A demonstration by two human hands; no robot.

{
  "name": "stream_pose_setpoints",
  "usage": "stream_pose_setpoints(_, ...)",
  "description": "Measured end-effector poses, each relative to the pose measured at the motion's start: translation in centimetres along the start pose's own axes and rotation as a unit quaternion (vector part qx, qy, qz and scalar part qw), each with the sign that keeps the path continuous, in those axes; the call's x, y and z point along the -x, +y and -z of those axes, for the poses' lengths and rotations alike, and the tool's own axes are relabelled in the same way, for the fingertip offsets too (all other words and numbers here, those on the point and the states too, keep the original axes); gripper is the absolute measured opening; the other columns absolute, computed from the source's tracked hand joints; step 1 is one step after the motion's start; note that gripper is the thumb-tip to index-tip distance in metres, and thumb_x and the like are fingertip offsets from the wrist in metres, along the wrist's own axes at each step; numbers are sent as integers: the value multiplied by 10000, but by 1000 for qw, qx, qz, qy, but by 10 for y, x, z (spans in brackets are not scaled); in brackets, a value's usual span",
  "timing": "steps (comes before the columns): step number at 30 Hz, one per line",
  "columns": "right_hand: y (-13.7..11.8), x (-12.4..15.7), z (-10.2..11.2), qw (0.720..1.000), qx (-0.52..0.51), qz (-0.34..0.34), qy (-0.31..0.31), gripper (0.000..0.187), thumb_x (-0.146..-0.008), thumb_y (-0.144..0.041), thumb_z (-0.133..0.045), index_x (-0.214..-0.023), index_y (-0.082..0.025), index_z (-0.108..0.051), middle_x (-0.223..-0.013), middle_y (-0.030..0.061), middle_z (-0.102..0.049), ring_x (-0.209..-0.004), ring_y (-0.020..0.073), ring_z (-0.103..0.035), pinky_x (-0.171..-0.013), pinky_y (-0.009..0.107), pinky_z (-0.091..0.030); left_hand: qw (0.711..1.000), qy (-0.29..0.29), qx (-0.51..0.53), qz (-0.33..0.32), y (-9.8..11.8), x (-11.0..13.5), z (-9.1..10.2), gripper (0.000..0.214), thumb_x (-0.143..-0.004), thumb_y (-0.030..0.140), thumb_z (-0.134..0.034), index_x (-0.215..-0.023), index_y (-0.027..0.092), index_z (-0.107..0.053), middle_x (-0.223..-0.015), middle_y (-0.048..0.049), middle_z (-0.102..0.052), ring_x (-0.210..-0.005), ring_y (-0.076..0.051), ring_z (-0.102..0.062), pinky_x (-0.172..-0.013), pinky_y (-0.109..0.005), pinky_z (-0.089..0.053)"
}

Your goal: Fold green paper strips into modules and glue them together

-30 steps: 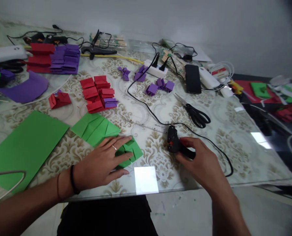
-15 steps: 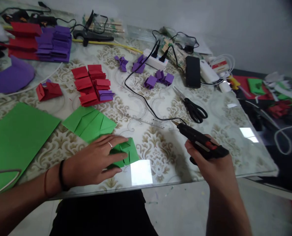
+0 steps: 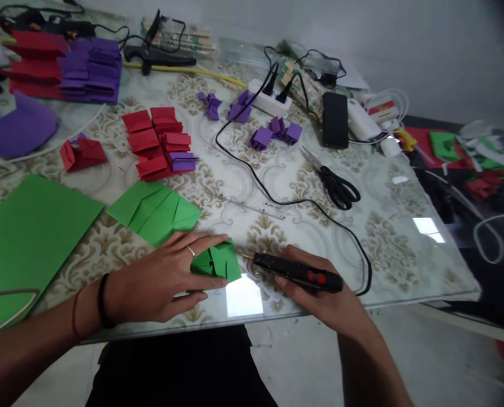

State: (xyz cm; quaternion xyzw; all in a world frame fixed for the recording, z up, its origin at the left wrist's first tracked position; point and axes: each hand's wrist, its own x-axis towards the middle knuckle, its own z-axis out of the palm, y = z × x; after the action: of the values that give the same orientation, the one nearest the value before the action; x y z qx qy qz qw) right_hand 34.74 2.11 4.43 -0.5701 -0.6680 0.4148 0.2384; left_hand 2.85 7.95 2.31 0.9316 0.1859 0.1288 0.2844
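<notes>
My left hand (image 3: 159, 280) lies flat with fingers stretched out over a small folded green paper piece (image 3: 218, 263) near the table's front edge, pressing it down. My right hand (image 3: 324, 297) is wrapped round a black glue gun (image 3: 298, 270) with a red trigger. The gun lies nearly level, its nozzle pointing left and almost touching the green piece's right edge. Its black cord (image 3: 277, 198) loops back across the table to a white power strip (image 3: 269, 102).
Folded green sheets (image 3: 154, 212) and a large green sheet (image 3: 27, 237) lie to the left. Red folded pieces (image 3: 159, 144), purple pieces (image 3: 277, 133), black scissors (image 3: 334, 186), a clear ruler (image 3: 252, 206), a phone (image 3: 334, 120) and chargers cover the patterned glass table (image 3: 404, 249).
My right hand lifted the glue gun from the table, turned it level and brought it left and down, so its nozzle now sits at the green piece. My left hand stayed on the paper.
</notes>
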Motion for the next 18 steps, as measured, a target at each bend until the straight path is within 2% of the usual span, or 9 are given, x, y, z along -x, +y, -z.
stream_pose_setpoints(4,-7,-8,-11,1000,4,13,-23,263,-974,-345,-705,-762,-225,-609,-723,-5,-565,-680,175,-560,-621,312,-433,1000,-13,2,-2,-1,0,2,422,-989,228,-688,-1396,333,-719,-1752,-177,-333,-1578,-436,-386,-1213,-651,-363)
stream_pose_setpoints(12,-6,-17,-20,998,20,39,-38,286,-970,-361,-738,-744,-235,-617,-703,2,-572,-721,208,-557,-693,352,-441,1000,-7,6,8,-1,-1,3,446,-964,231,-730,-1398,336,-722,-1753,-157,-360,-1572,-436,-403,-1217,-630,-368)
stream_pose_setpoints(18,-2,-19,-23,998,24,47,-42,303,-951,-300,-753,-721,-235,-567,-694,-15,-543,-723,201,-543,-729,360,-431,1000,-8,-2,10,-1,0,2,480,-958,237,-745,-1425,339,-701,-1742,-152,-382,-1572,-413,-409,-1223,-607,-364)
